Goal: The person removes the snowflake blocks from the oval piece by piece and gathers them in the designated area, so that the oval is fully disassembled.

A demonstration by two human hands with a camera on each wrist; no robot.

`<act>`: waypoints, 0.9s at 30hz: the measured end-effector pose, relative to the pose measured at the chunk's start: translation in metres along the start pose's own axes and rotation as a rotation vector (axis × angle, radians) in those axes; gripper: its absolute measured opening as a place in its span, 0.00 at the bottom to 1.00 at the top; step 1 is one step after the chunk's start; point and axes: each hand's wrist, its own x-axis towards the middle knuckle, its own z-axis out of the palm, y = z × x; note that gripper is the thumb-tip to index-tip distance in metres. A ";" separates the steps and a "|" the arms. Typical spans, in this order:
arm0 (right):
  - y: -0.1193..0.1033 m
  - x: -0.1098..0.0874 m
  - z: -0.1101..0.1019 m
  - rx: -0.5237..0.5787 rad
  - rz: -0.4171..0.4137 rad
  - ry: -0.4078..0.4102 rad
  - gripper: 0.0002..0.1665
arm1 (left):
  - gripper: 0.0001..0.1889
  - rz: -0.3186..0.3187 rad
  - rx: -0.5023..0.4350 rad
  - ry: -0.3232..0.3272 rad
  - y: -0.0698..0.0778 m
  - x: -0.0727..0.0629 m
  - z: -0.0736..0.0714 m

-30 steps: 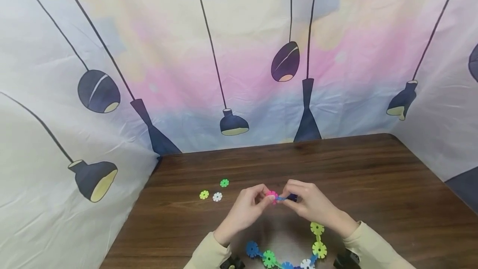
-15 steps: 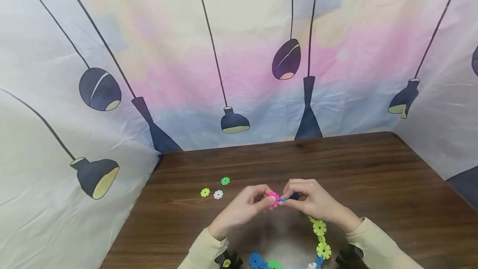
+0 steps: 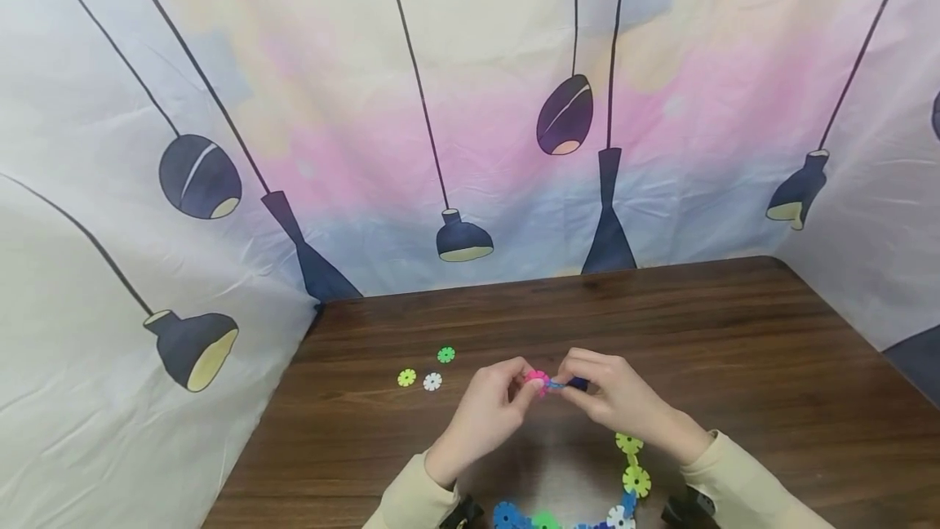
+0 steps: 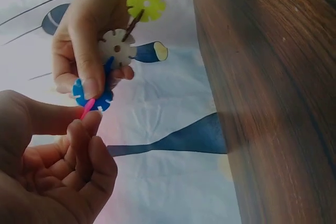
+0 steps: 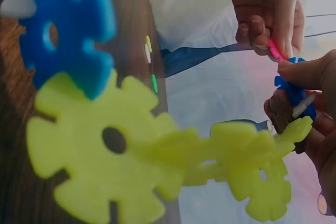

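Note:
My left hand (image 3: 485, 411) pinches a pink notched disc (image 3: 537, 379), a snowflake-type building piece, between thumb and fingers. Close on its right, my right hand (image 3: 620, 398) pinches a blue notched disc (image 4: 104, 101). In the left wrist view the pink disc's edge meets the blue disc; how deep it sits in a slot is hidden by the fingertips. The blue disc ends a linked chain, followed by a whitish disc (image 4: 117, 49) and yellow discs (image 3: 636, 481). Below the hands the chain curves round to another blue disc (image 3: 507, 514), partly cut off by the frame.
Loose green (image 3: 445, 355), yellow (image 3: 407, 377) and white (image 3: 432, 382) discs lie on the dark wooden table (image 3: 352, 447), left of the hands. A cloth printed with lamps (image 3: 463, 237) hangs behind and at the sides. Black wrist cameras (image 3: 690, 506) sit under both wrists.
Both hands keep their pinch on the pink and blue discs, with the pieces turning slightly between them. The hanging chain and the whole head view shift a little.

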 end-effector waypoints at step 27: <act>-0.001 0.003 -0.013 0.346 0.101 -0.074 0.18 | 0.08 -0.108 -0.343 -0.201 -0.003 0.002 -0.012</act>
